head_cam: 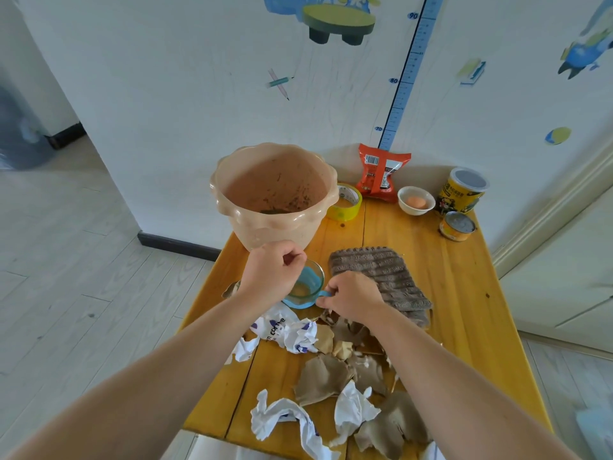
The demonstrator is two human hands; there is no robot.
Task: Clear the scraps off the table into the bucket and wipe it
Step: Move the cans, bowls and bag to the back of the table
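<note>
Head camera: pinching blue handle of glass cup [308,281] with right hand [351,298], left hand [270,273] curled over rim, grasp unclear. Scraps [323,376] strewn across near bench [464,310]; peach bucket [272,194] at far left.

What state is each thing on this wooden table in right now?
Peach plastic bucket: upright, open, nearly empty.
Blue-handled glass cup: upright, right hand pinching its handle.
Left hand: curled over cup, grip unclear.
Brown knitted cloth: lying on table.
White paper and brown scraps: uncleared on table.
</note>
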